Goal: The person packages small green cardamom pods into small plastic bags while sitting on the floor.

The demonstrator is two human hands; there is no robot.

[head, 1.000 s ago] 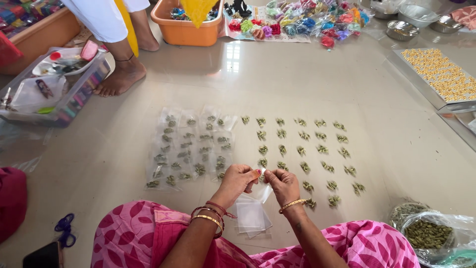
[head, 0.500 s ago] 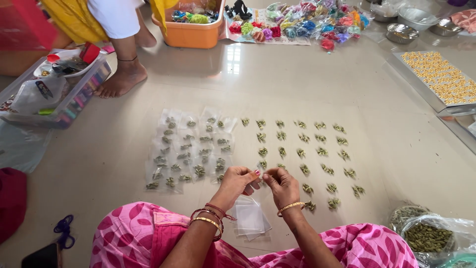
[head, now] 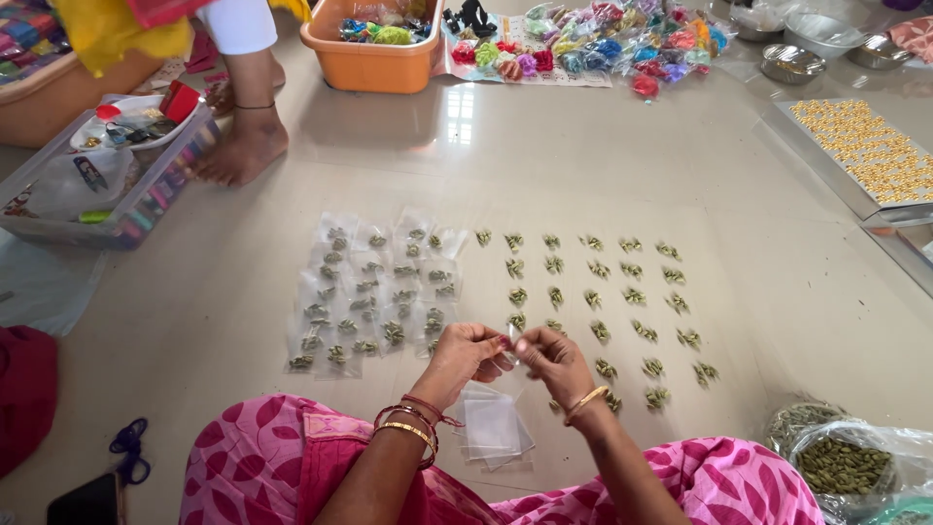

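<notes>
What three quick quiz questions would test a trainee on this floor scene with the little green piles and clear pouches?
1. True or false: both hands meet over the floor in front of the pink-clad lap.
2. Which lies nearest below the hands: A) stack of empty clear pouches, B) orange tub, C) scissors?
3. On which side of the bare green piles do the filled pouches lie?

Key: 1 true; 2 A; 3 the left.
</notes>
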